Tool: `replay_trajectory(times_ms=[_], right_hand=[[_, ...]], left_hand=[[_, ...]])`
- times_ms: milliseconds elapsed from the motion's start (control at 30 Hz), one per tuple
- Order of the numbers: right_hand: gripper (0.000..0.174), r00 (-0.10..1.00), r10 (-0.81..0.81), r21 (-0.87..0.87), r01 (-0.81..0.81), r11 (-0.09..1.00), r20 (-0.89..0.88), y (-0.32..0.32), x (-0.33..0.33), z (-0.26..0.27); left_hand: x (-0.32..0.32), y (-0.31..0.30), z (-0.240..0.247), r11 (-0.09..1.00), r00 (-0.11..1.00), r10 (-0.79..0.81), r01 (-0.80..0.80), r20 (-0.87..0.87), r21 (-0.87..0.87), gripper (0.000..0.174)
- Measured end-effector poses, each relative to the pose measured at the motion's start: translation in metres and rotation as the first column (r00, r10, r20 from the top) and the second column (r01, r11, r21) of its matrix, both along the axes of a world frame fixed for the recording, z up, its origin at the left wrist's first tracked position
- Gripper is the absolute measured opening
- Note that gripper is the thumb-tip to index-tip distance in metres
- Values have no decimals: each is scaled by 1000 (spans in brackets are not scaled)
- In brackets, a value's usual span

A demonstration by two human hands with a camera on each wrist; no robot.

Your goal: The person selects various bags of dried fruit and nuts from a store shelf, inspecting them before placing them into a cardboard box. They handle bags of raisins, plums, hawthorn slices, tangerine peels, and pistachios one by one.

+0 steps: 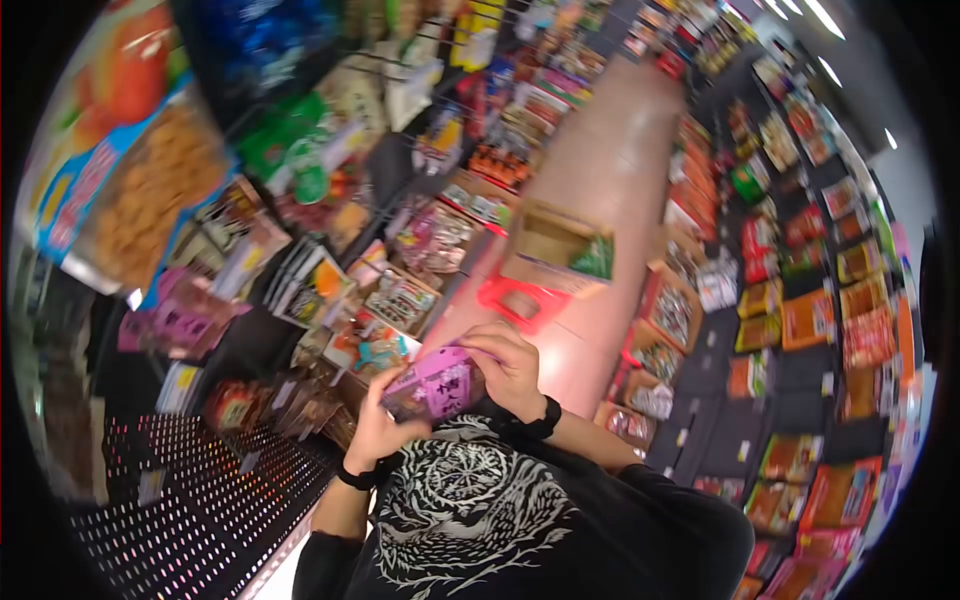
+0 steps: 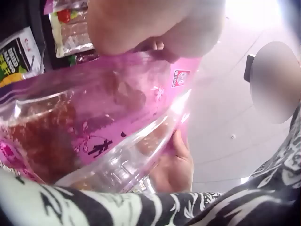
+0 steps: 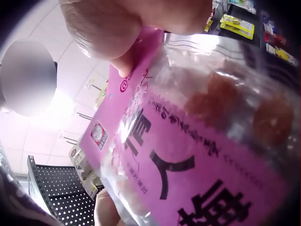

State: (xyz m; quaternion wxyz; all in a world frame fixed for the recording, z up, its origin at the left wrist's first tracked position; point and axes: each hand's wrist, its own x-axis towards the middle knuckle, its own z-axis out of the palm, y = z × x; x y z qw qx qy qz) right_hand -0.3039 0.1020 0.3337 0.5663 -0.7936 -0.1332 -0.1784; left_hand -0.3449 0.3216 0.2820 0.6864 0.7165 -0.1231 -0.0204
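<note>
A pink-purple bag of dried plums with dark printed characters is held in front of my chest by both hands. My left hand grips its left end, while my right hand holds the opposite end near the top corner. Through the clear film in the right wrist view, reddish-brown pieces show inside the bag. In the left wrist view the bag slants across, with my right hand's fingers at its lower edge. Part of each hand is hidden behind the bag.
Shelves of packaged snacks line both sides of an aisle. On the floor ahead stand an open cardboard box and a red basket. A black perforated shelf lies at lower left; a large snack bag hangs upper left.
</note>
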Motion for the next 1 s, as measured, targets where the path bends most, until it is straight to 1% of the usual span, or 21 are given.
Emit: replay_trajectory(times_ms=[33,100,133,167,200,233,267,300,367,400,433,467,500,533,567,633,700,767,900,967,1000], right_hand=[[16,1000,17,-15,-16,1000,13,-10,1,-3],[23,999,26,-23,-26,999,26,-32,1,3],[30,998,-41,41,43,998,-45,-42,4,8],[37,989,-98,103,110,989,-114,-55,7,13],[44,986,-74,-199,103,974,149,-73,24,20],[44,986,-84,-196,112,974,146,-89,31,24],[38,995,102,-461,-98,882,-16,-104,37,27],[33,946,235,-647,-323,691,-221,-116,43,28],[24,942,256,-609,-335,719,-215,-139,59,2],[26,959,234,-629,-282,724,-160,-153,70,-1],[29,972,212,-646,-229,728,-106,-167,83,-4],[29,971,216,-639,-233,733,-107,-184,96,-6],[28,993,75,-721,-118,683,-91,-205,110,-7],[28,996,-62,-792,-9,611,-59,-229,127,-10],[27,993,-108,-776,98,624,39,-254,144,-15],[17,977,-196,-807,180,563,81,-300,178,-25],[16,979,-184,-810,175,560,84,-339,216,-52],[16,988,-134,-865,-5,502,-83,-369,253,-99],[19,985,-52,-839,-111,532,-163,-400,311,-217],[19,959,-134,-857,-154,491,-249,-400,334,-244],[16,941,-139,-878,-227,421,-310,-396,344,-252]], left_hand=[[10,-14,-10,995,990,86,-91,-112,-38,47],[25,-29,-18,989,934,29,-78,-356,-124,31],[39,-40,-6,989,964,-30,-10,-265,-149,23],[51,-50,0,989,964,-43,4,-262,-146,23],[62,-61,4,995,992,-100,100,-73,-1,22],[72,-72,8,973,977,-184,166,105,157,21],[83,-85,12,953,949,-247,202,194,226,21],[91,-98,12,949,947,-259,214,189,230,21],[110,-123,10,949,947,-256,209,193,235,22],[120,-135,9,950,959,-263,238,105,204,25],[129,-147,13,950,961,-258,233,103,208,25],[138,-157,19,927,979,-200,179,28,331,28],[147,-168,22,883,991,-130,133,-37,451,32],[156,-172,11,844,993,-121,108,-9,525,38],[161,-173,2,840,993,-114,103,-14,533,38],[162,-173,-17,793,972,-122,217,-201,569,37],[153,-175,-36,778,964,-79,218,-252,590,36],[144,-179,-40,808,917,15,223,-399,545,35],[121,-186,-31,777,896,168,136,-411,615,33],[110,-188,-25,776,854,246,111,-459,621,32],[103,-189,-22,778,811,302,94,-501,621,32]])
